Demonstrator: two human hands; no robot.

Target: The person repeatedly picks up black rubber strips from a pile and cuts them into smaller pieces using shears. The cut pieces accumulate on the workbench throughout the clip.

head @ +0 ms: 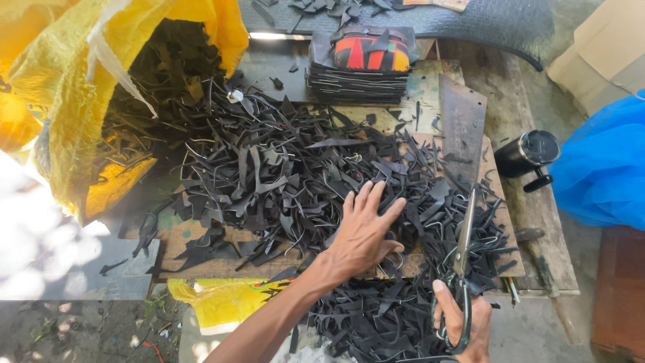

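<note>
My left hand (363, 232) lies flat, fingers spread, on a big heap of black rubber offcuts (289, 175) that covers a wooden board (201, 252). My right hand (463, 323) grips the handles of large scissors (463, 249); the blades are closed and point away from me, up along the right side of the heap. More black scraps (383, 316) spill over the near edge of the board between my two arms.
A yellow woven sack (67, 101) gapes open at the left, with scraps inside. A stack of black cut pieces (359, 84) topped by a red, black and orange pouch (373, 50) stands at the back. A rusty metal blade (462, 124), a black mug (527, 154) and blue plastic (605, 168) lie right.
</note>
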